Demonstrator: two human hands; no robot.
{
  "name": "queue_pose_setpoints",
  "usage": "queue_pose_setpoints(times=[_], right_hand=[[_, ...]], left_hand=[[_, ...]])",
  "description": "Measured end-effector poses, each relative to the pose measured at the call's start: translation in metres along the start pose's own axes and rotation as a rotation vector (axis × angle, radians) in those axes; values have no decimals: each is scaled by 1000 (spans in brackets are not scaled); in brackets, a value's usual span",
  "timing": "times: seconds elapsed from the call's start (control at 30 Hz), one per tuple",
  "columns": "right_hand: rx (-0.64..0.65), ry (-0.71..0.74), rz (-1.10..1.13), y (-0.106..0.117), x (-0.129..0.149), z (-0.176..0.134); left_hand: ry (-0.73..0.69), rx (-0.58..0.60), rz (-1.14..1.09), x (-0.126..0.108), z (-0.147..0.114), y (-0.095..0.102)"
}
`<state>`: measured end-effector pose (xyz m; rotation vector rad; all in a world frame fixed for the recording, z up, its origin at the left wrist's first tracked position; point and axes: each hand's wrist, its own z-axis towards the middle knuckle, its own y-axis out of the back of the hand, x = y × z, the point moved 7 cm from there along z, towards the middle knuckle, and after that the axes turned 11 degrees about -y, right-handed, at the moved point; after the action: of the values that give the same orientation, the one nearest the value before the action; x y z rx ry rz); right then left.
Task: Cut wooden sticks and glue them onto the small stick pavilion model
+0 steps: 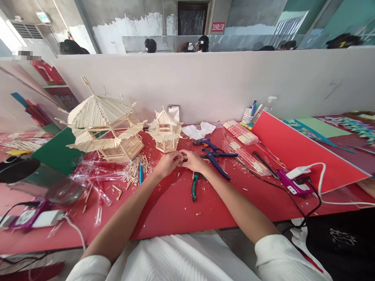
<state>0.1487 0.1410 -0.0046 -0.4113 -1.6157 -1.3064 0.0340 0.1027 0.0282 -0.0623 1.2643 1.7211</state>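
My left hand and my right hand meet over the red table, fingertips pinched together. Whatever lies between them is too small to make out. Just behind them stands a small pavilion model built of thin wooden sticks. To its left is a larger stick pavilion with a sloping roof. Green-handled pliers lie just below my right hand. Blue-handled cutters rest to the right of it. Loose short sticks are piled left of my left hand.
Bundles of wrapped sticks lie at right, near a red board and a purple power strip. At left are crumpled plastic wrappers, a dark-lidded bottle and another power strip. A white partition edges the back.
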Motion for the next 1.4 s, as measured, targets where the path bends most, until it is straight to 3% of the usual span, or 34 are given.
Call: queue_pose_setpoints(times=[0.13, 0.4, 0.63, 0.77, 0.9, 1.4], right_hand=[[64, -57, 106, -1, -6, -1], [5, -83, 6, 1, -7, -1], [-53, -50, -59, 5, -2, -1], [-74, -39, -77, 7, -2, -1], [-76, -39, -82, 7, -5, -1], [10, -26, -7, 5, -2, -5]], left_hand=[[16, 6, -4, 2, -3, 2], [115, -75, -214, 5, -6, -1], [115, -41, -145, -2, -2, 0], [90, -70, -53, -2, 2, 3], [128, -103, -95, 5, 1, 3], [185, -108, -72, 12, -4, -3]])
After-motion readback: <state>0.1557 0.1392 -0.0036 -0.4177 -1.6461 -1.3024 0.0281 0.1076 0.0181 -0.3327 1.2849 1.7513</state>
